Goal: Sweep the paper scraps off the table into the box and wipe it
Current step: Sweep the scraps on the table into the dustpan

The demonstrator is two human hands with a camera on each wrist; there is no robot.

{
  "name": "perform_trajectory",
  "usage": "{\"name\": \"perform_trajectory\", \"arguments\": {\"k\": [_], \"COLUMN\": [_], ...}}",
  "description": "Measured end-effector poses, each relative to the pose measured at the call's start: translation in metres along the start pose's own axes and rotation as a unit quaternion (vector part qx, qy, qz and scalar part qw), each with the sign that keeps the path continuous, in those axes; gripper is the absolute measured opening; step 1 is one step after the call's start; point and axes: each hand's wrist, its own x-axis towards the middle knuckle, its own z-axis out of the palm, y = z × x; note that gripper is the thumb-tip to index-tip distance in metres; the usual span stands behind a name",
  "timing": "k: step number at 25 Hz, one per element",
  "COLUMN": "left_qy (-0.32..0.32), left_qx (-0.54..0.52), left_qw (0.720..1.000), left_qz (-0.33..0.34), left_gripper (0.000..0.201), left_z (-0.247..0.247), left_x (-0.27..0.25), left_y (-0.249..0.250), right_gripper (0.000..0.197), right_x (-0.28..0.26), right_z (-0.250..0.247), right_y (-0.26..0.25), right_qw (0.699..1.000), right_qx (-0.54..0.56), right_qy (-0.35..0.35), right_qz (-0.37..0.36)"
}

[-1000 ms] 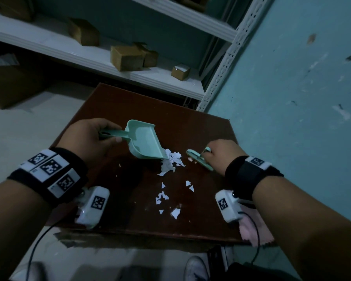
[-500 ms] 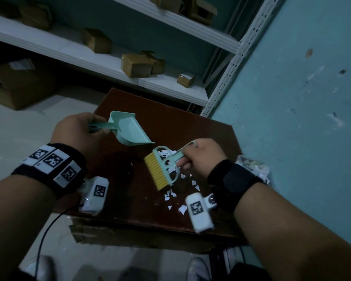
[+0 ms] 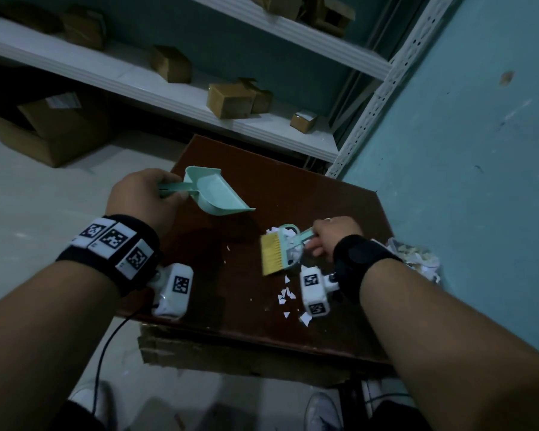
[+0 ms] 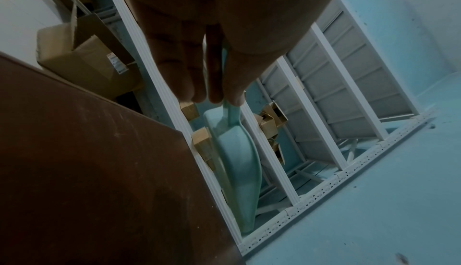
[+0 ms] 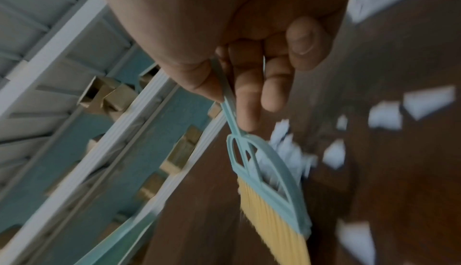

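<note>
My left hand [image 3: 143, 197] grips the handle of a mint green dustpan [image 3: 217, 195], held tilted above the left part of the dark brown table [image 3: 293, 188]. The dustpan [image 4: 234, 162] hangs edge-on below my left hand's fingers [image 4: 197, 84]. My right hand [image 3: 330, 236] holds the thin handle of a small mint brush [image 3: 277, 250] with yellow bristles, over white paper scraps [image 3: 287, 293] scattered near the front right of the table. The brush [image 5: 272, 196] sits beside blurred scraps [image 5: 334, 153].
A box of torn paper [image 3: 414, 259] stands off the table's right edge against the teal wall. White shelving [image 3: 199, 98] with cardboard boxes runs behind the table. A large carton [image 3: 53, 126] lies on the floor at the left.
The brush has swung up, its bristles now pointing toward me, and my right hand has shifted right. The dustpan has lifted away from the scrap pile toward the back left.
</note>
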Motion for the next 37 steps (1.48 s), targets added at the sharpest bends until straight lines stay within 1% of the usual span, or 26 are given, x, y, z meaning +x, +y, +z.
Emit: {"name": "perform_trajectory", "arguments": {"k": [2, 4, 7, 8, 11, 12, 14, 17, 19, 21, 22, 24, 25, 27, 29, 31, 33, 34, 35, 37], "left_qy": [-0.003, -0.004, -0.005, -0.006, -0.013, -0.017, -0.03, -0.036, -0.031, -0.03, -0.032, -0.034, -0.034, -0.034, -0.033, -0.037, -0.044, -0.047, -0.047, -0.045], "left_qx": [-0.002, -0.003, -0.002, -0.001, 0.002, 0.0, -0.009, -0.006, 0.0, 0.001, -0.001, -0.004, -0.005, 0.0, 0.005, 0.002, -0.001, -0.002, -0.003, 0.0], "left_qw": [1.0, 1.0, 1.0, 1.0, 1.0, 1.0, 0.999, 0.999, 1.0, 1.0, 0.999, 0.999, 0.999, 0.999, 0.999, 0.999, 0.999, 0.999, 0.999, 0.999], "left_qz": [0.002, -0.001, -0.011, -0.014, -0.024, -0.026, -0.026, -0.012, -0.006, -0.008, -0.01, -0.007, -0.006, -0.005, -0.004, -0.005, -0.006, -0.006, -0.006, -0.003], "left_gripper": [0.021, 0.021, 0.021, 0.021, 0.022, 0.022, 0.023, 0.023, 0.024, 0.025, 0.025, 0.025, 0.025, 0.024, 0.023, 0.023, 0.024, 0.025, 0.025, 0.025], "left_z": [0.0, 0.0, 0.002, 0.003, 0.005, 0.007, 0.009, 0.012, 0.014, 0.015, 0.016, 0.018, 0.019, 0.02, 0.022, 0.023, 0.025, 0.026, 0.028, 0.031], "left_x": [0.001, 0.003, 0.003, 0.003, 0.005, 0.005, 0.005, 0.003, 0.003, 0.002, 0.002, 0.001, 0.001, 0.0, -0.001, -0.001, -0.002, -0.002, -0.002, -0.003], "left_y": [-0.001, -0.001, 0.0, 0.0, 0.0, 0.0, 0.0, 0.001, 0.002, 0.004, 0.005, 0.006, 0.007, 0.009, 0.01, 0.011, 0.012, 0.012, 0.013, 0.014], "right_gripper": [0.026, 0.027, 0.025, 0.026, 0.034, 0.032, 0.023, 0.019, 0.019, 0.02, 0.019, 0.016, 0.014, 0.016, 0.019, 0.018, 0.018, 0.018, 0.017, 0.016], "right_x": [0.008, 0.011, 0.01, 0.011, 0.021, 0.025, 0.028, 0.035, 0.042, 0.046, 0.045, 0.035, 0.026, 0.003, -0.019, -0.033, -0.037, -0.035, -0.031, -0.015], "right_z": [-0.017, -0.021, -0.001, 0.009, 0.035, 0.037, 0.027, -0.003, -0.02, -0.032, -0.037, -0.045, -0.048, -0.051, -0.048, -0.04, -0.034, -0.033, -0.035, -0.043], "right_y": [0.004, 0.0, -0.015, -0.021, -0.026, -0.021, -0.009, 0.019, 0.037, 0.048, 0.05, 0.045, 0.04, 0.03, 0.027, 0.029, 0.032, 0.035, 0.036, 0.039], "right_qw": [0.999, 0.999, 0.992, 0.99, 0.99, 0.987, 0.978, 0.973, 0.962, 0.957, 0.96, 0.969, 0.975, 0.985, 0.973, 0.95, 0.93, 0.927, 0.931, 0.948], "right_qx": [-0.018, 0.021, 0.124, 0.142, 0.133, 0.15, 0.188, 0.184, 0.223, 0.257, 0.261, 0.247, 0.218, 0.096, -0.041, -0.132, -0.203, -0.221, -0.221, -0.196], "right_qy": [0.033, 0.039, 0.008, -0.008, -0.045, -0.056, -0.053, -0.015, 0.006, 0.021, 0.018, -0.006, -0.028, -0.089, -0.152, -0.211, -0.231, -0.224, -0.206, -0.152], "right_qz": [0.0, -0.009, -0.01, -0.011, -0.007, 0.018, 0.078, 0.137, 0.156, 0.132, 0.105, 0.027, -0.02, -0.108, -0.166, -0.187, -0.2, -0.205, -0.206, -0.198]}}
